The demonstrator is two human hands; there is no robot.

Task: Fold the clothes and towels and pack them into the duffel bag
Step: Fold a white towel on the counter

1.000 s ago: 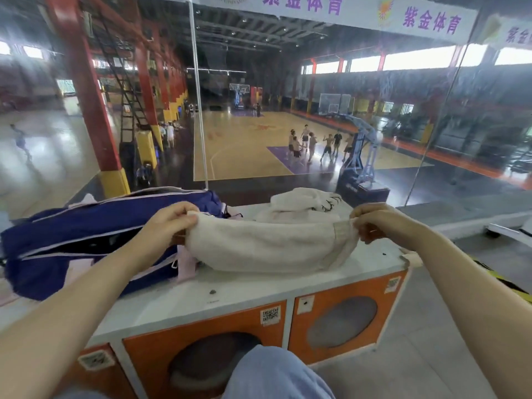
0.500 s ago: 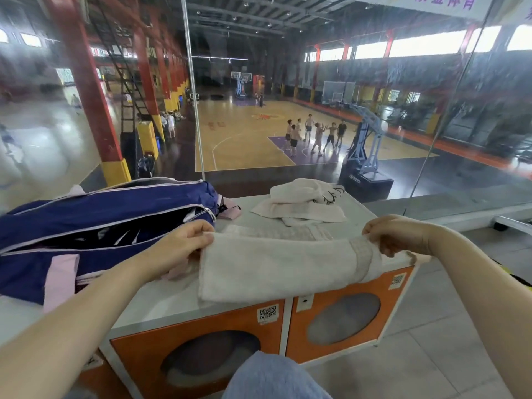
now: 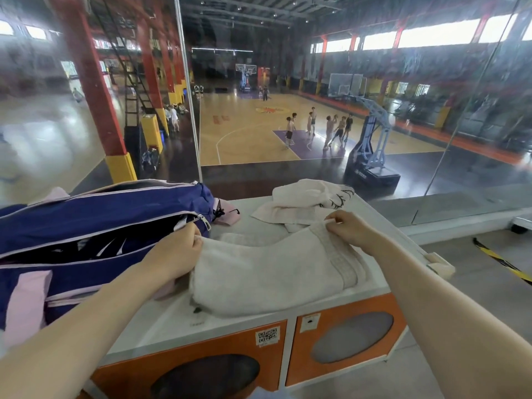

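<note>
Two hands pinch far corners of a folded towel on the worktop.
Left hand (image 3: 175, 256) is clamped on the towel (image 3: 270, 279) at its far-left corner, right beside the bag's zipper end; right hand (image 3: 349, 227) has fingers closed on the far-right corner, at the woven band. Towel lies doubled over, cream, near edge hanging slightly past the worktop (image 3: 172, 321) front. Bag (image 3: 86, 226), navy with pink trim, sits on the worktop's left, zip open, dark cloth inside. Second cream cloth (image 3: 302, 203) with black print lies crumpled at the far edge, just behind the right hand, apart from the bag. Orange cabinet fronts with round windows below. Glass wall behind, basketball court beyond.
</note>
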